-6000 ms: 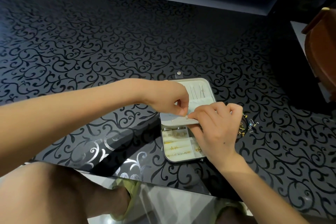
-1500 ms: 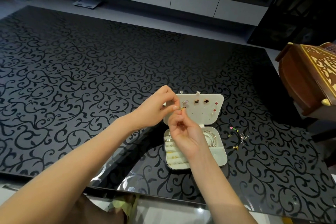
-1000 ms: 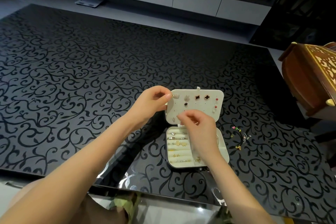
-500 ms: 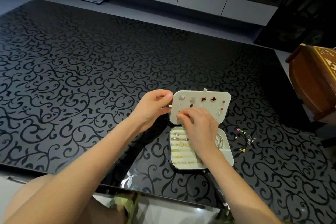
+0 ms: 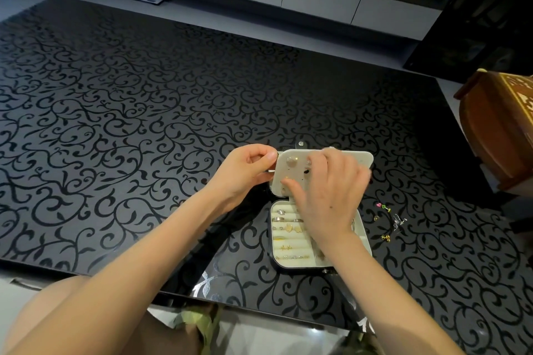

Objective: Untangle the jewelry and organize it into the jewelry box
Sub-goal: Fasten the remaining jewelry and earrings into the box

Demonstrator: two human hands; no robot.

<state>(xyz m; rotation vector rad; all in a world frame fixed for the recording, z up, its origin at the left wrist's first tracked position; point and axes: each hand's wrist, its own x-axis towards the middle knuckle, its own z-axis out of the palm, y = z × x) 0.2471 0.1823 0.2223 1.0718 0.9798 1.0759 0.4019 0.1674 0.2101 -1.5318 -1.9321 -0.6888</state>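
Panel [image 5: 291,173]: six seconds ago a pocket with chains was seen above the box [image 5: 364,229]; now a face set with studs is shown.
Left hand [image 5: 245,173]: shifted from the lower edge to the upper left corner, which is pinched.
Right hand [image 5: 331,196]: 1.5 seconds ago raised, pinching something small; now lowered and spread across the panel, fingers blurred.
Earrings [image 5: 388,222]: on the tabletop [image 5: 144,124], no longer half covered by the right hand.
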